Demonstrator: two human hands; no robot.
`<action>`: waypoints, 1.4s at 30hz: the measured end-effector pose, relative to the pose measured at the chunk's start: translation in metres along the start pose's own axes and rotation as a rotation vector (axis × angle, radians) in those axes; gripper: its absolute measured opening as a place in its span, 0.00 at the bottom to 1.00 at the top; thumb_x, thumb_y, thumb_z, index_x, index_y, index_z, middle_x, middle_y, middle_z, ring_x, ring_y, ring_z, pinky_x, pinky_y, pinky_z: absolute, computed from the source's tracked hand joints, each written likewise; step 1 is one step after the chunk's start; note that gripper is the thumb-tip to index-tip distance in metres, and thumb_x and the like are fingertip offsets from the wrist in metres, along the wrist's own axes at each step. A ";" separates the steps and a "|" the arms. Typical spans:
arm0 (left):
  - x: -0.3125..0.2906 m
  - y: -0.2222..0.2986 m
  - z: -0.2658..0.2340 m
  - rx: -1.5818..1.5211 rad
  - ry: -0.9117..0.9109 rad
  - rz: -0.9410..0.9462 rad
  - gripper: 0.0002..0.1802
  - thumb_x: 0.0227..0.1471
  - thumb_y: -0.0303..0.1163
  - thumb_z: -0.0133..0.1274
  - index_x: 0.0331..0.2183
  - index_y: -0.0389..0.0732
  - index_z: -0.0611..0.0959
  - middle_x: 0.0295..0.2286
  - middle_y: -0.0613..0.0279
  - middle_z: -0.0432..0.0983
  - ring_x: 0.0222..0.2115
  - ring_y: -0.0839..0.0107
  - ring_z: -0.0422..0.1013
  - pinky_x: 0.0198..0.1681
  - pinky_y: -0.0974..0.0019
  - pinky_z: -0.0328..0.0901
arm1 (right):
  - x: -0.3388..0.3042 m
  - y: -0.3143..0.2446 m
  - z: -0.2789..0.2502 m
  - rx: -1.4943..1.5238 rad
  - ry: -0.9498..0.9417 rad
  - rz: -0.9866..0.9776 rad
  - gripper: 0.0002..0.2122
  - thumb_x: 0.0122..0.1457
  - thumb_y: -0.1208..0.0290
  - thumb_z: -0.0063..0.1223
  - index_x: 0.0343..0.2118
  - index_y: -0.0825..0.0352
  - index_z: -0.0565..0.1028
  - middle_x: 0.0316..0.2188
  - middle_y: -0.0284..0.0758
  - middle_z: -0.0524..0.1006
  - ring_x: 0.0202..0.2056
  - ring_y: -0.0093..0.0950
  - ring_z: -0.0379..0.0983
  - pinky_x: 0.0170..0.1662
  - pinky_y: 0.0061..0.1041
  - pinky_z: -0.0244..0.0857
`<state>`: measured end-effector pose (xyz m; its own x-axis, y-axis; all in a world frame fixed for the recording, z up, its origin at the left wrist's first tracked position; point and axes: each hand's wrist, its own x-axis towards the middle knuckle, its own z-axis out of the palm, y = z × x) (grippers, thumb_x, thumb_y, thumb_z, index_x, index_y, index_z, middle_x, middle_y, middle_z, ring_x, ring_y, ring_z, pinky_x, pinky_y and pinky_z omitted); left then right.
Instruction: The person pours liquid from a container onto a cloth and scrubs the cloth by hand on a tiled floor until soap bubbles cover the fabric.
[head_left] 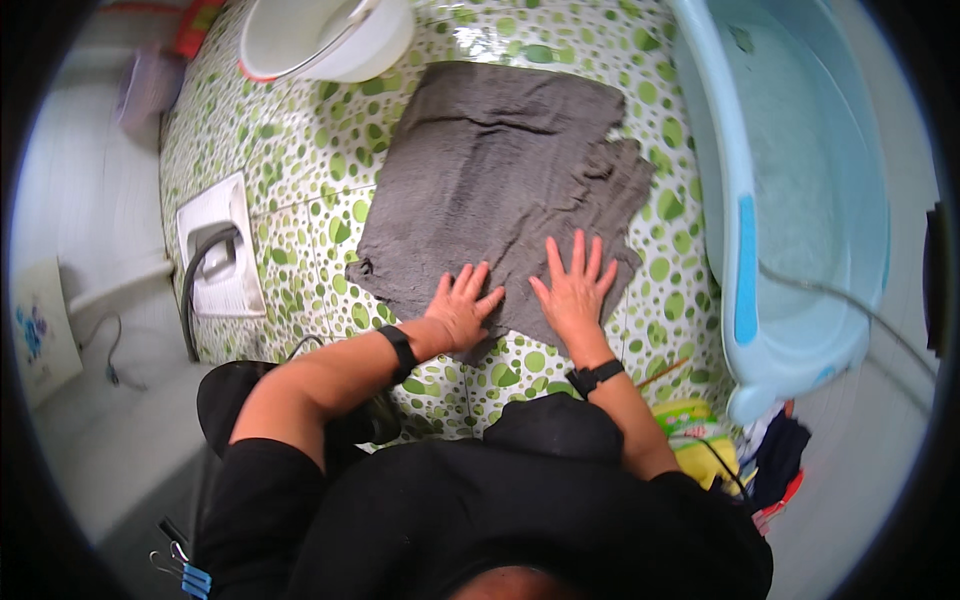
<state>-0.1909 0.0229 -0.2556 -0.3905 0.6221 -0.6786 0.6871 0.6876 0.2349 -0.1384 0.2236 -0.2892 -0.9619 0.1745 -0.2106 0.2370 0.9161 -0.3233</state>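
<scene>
A grey-brown cloth [470,165], which looks wet, lies spread on the patterned floor in front of me. Its right side is bunched into wrinkles, and a corner at the lower left is folded. My left hand [464,305] presses on the cloth's near edge with the fingers apart. Farther right, my right hand [575,290] rests flat on the cloth, its fingers spread. Neither hand grips anything. Each wrist wears a black band.
A light blue tub [745,200] with water and a hose stands at the right. At the far left is a white bucket [375,45]. A floor drain fixture [240,270] with a dark hose sits at left. Clothes [780,455] and a yellow-green package [695,440] lie near right.
</scene>
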 end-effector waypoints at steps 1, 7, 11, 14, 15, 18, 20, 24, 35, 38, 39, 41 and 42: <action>-0.004 0.004 0.012 -0.034 0.074 -0.016 0.43 0.42 0.46 0.57 0.59 0.52 0.60 0.61 0.47 0.42 0.61 0.47 0.42 0.59 0.43 0.45 | -0.003 0.001 0.010 -0.028 0.033 -0.012 0.30 0.50 0.51 0.55 0.57 0.52 0.63 0.61 0.42 0.52 0.62 0.46 0.42 0.58 0.60 0.35; -0.013 -0.005 0.060 -0.094 0.516 -0.011 0.34 0.40 0.33 0.53 0.54 0.54 0.68 0.60 0.49 0.46 0.61 0.48 0.45 0.57 0.40 0.47 | -0.010 -0.006 0.031 -0.236 0.012 -0.009 0.31 0.50 0.47 0.51 0.57 0.49 0.61 0.63 0.36 0.50 0.63 0.42 0.42 0.59 0.56 0.37; 0.010 0.000 0.106 -0.093 0.523 -0.073 0.36 0.44 0.40 0.50 0.57 0.64 0.61 0.63 0.52 0.32 0.63 0.48 0.33 0.60 0.36 0.35 | -0.021 -0.001 0.043 -0.386 0.176 -0.077 0.30 0.56 0.45 0.44 0.61 0.45 0.55 0.65 0.34 0.47 0.64 0.39 0.42 0.59 0.54 0.39; 0.035 0.008 0.108 -0.131 0.372 -0.109 0.35 0.45 0.46 0.49 0.57 0.68 0.61 0.63 0.55 0.28 0.64 0.50 0.27 0.59 0.34 0.33 | -0.022 0.003 0.045 -0.409 0.213 -0.057 0.29 0.59 0.46 0.41 0.63 0.43 0.51 0.66 0.28 0.43 0.66 0.34 0.38 0.61 0.51 0.37; 0.038 0.010 0.103 -0.134 0.297 -0.112 0.34 0.46 0.47 0.49 0.57 0.69 0.61 0.64 0.57 0.27 0.64 0.50 0.26 0.59 0.34 0.33 | -0.025 0.003 0.048 -0.446 0.261 -0.070 0.28 0.58 0.47 0.43 0.61 0.45 0.55 0.63 0.30 0.49 0.63 0.35 0.44 0.59 0.49 0.42; 0.040 0.009 0.108 -0.246 0.339 -0.103 0.31 0.50 0.47 0.45 0.56 0.76 0.60 0.64 0.61 0.29 0.64 0.50 0.27 0.58 0.35 0.32 | -0.028 0.005 0.048 -0.540 0.416 -0.128 0.26 0.56 0.45 0.41 0.58 0.44 0.59 0.60 0.30 0.59 0.60 0.34 0.54 0.57 0.45 0.47; 0.040 0.009 0.115 -0.342 0.425 -0.066 0.30 0.51 0.47 0.44 0.56 0.76 0.60 0.64 0.60 0.33 0.64 0.49 0.29 0.58 0.34 0.32 | -0.026 0.026 0.074 -0.573 0.551 -0.155 0.27 0.58 0.37 0.32 0.61 0.34 0.53 0.62 0.21 0.54 0.63 0.28 0.49 0.62 0.43 0.35; 0.048 0.015 0.129 -0.122 0.518 -0.116 0.31 0.54 0.46 0.41 0.58 0.77 0.55 0.64 0.61 0.30 0.63 0.49 0.28 0.58 0.31 0.30 | -0.029 0.025 0.073 -1.067 0.344 0.001 0.28 0.58 0.34 0.25 0.62 0.32 0.48 0.63 0.20 0.51 0.63 0.26 0.46 0.62 0.40 0.33; 0.040 0.017 0.087 -0.346 0.550 -0.130 0.18 0.48 0.43 0.51 0.44 0.59 0.80 0.58 0.57 0.53 0.58 0.48 0.50 0.53 0.34 0.49 | -0.029 -0.019 0.041 -0.964 0.415 -0.275 0.29 0.57 0.36 0.29 0.61 0.38 0.52 0.63 0.26 0.53 0.63 0.31 0.46 0.60 0.45 0.36; 0.008 -0.004 0.065 -0.499 0.301 -0.159 0.18 0.48 0.37 0.54 0.43 0.47 0.80 0.48 0.58 0.68 0.47 0.53 0.65 0.43 0.46 0.65 | -0.018 -0.011 0.040 -0.901 0.458 -0.285 0.29 0.57 0.37 0.30 0.61 0.40 0.53 0.63 0.27 0.53 0.63 0.32 0.47 0.59 0.46 0.37; -0.015 -0.002 0.061 -0.510 0.275 -0.207 0.18 0.47 0.36 0.54 0.42 0.46 0.80 0.45 0.57 0.70 0.44 0.52 0.67 0.42 0.46 0.66 | -0.016 -0.007 0.040 -0.887 0.463 -0.287 0.29 0.57 0.37 0.31 0.61 0.40 0.54 0.62 0.28 0.53 0.63 0.33 0.47 0.59 0.47 0.37; -0.048 -0.006 0.065 -0.455 0.204 -0.283 0.17 0.44 0.35 0.57 0.38 0.39 0.81 0.37 0.53 0.76 0.40 0.52 0.70 0.40 0.46 0.66 | -0.021 -0.007 0.041 -0.852 0.470 -0.294 0.29 0.57 0.37 0.32 0.60 0.42 0.55 0.62 0.29 0.54 0.63 0.34 0.47 0.59 0.48 0.38; -0.039 -0.017 0.096 -0.440 0.330 -0.223 0.13 0.41 0.34 0.57 0.31 0.38 0.83 0.34 0.52 0.78 0.35 0.54 0.73 0.36 0.49 0.67 | -0.026 -0.008 0.042 -0.830 0.467 -0.302 0.29 0.57 0.37 0.32 0.60 0.42 0.55 0.62 0.29 0.54 0.63 0.34 0.47 0.59 0.48 0.38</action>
<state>-0.1285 -0.0491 -0.3002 -0.7145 0.4801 -0.5090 0.2753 0.8617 0.4263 -0.1094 0.1965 -0.3195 -0.9655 -0.1463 0.2155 -0.0255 0.8765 0.4807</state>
